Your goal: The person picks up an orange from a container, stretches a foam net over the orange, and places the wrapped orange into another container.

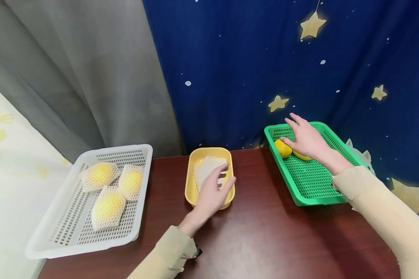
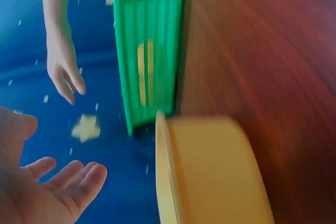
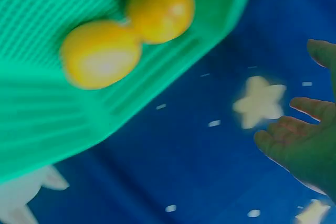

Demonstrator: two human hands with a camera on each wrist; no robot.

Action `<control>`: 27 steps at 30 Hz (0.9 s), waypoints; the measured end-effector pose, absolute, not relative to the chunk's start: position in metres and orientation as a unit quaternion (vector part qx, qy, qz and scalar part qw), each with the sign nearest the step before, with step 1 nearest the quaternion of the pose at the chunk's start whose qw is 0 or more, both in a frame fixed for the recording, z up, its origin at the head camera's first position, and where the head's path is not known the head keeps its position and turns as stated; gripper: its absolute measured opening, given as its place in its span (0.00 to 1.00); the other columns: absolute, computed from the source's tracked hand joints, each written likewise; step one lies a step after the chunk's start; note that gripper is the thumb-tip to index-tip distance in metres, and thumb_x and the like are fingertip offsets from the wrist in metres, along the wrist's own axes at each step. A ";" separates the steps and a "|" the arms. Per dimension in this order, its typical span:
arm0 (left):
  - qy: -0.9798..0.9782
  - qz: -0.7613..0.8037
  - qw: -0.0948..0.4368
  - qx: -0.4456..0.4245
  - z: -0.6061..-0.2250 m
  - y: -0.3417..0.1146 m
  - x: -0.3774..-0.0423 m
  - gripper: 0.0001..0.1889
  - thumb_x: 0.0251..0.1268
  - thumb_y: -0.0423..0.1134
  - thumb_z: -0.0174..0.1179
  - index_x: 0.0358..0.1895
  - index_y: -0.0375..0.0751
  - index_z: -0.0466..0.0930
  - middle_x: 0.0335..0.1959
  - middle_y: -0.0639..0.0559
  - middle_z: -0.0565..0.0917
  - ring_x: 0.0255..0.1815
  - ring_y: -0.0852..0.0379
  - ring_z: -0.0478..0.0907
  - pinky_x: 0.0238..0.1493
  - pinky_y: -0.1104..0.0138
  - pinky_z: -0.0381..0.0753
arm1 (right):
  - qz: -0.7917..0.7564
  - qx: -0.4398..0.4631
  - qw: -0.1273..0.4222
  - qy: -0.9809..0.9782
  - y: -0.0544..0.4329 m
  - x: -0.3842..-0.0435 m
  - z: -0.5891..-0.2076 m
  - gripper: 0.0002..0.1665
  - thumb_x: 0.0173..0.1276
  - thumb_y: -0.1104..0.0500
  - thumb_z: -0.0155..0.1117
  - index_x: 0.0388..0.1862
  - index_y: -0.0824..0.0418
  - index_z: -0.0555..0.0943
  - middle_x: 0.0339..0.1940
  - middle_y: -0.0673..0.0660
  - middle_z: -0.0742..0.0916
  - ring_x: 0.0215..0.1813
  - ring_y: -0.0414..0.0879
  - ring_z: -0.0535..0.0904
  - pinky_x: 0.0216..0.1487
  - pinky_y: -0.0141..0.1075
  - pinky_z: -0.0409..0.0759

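Observation:
Over the small yellow tray (image 1: 191, 162) in the middle of the table, my left hand (image 1: 209, 195) hovers with its fingers spread and holds nothing. White foam netting (image 1: 209, 164) lies in that tray, partly hidden by the hand. My right hand (image 1: 309, 139) is above the green basket (image 1: 314, 182), fingers extended and holding nothing. Two yellow-orange fruits, perhaps lemons, lie together at the basket's far left corner; one fruit (image 3: 160, 10) is rounder, while the other fruit (image 3: 101, 54) looks longer. In the head view the right hand partly covers the second one.
A white basket (image 1: 144, 186) stands at the left with three yellow fruits, each in white foam netting; one is the front fruit (image 1: 108, 209). The dark red-brown table (image 1: 251, 232) meets a blue star-patterned curtain (image 1: 230, 77) and a grey curtain (image 1: 90, 69) behind.

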State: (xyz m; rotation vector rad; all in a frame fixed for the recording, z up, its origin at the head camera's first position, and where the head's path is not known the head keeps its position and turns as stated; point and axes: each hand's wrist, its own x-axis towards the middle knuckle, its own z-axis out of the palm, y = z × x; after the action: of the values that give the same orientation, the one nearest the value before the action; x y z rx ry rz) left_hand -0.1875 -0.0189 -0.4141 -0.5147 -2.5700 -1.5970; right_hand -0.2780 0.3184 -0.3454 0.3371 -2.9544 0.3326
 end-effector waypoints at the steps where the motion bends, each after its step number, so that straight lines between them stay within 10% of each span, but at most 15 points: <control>1: -0.837 -0.517 0.027 -0.175 -0.415 -0.010 -0.186 0.27 0.78 0.46 0.61 0.74 0.43 0.73 0.69 0.42 0.82 0.66 0.42 0.83 0.62 0.48 0.86 | 0.099 0.111 0.067 -0.987 0.324 -0.283 -0.349 0.46 0.77 0.49 0.65 0.82 0.72 0.60 0.85 0.75 0.60 0.83 0.74 0.57 0.80 0.69 0.62; 27: -0.759 -0.601 -0.210 -0.138 -0.464 0.116 -0.218 0.33 0.74 0.52 0.65 0.77 0.46 0.69 0.64 0.45 0.86 0.56 0.39 0.89 0.56 0.59 0.89 | 0.033 0.087 -0.143 -0.985 0.414 -0.326 -0.422 0.50 0.69 0.53 0.68 0.79 0.79 0.58 0.73 0.87 0.68 0.72 0.82 0.69 0.71 0.70 0.72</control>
State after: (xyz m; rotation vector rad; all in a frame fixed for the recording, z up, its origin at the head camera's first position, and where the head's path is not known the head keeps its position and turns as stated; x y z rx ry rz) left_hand -0.2184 0.1164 -0.4635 -0.5032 -2.7671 -2.1897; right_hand -0.3255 0.4137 -0.4221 0.3005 -3.4133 0.1153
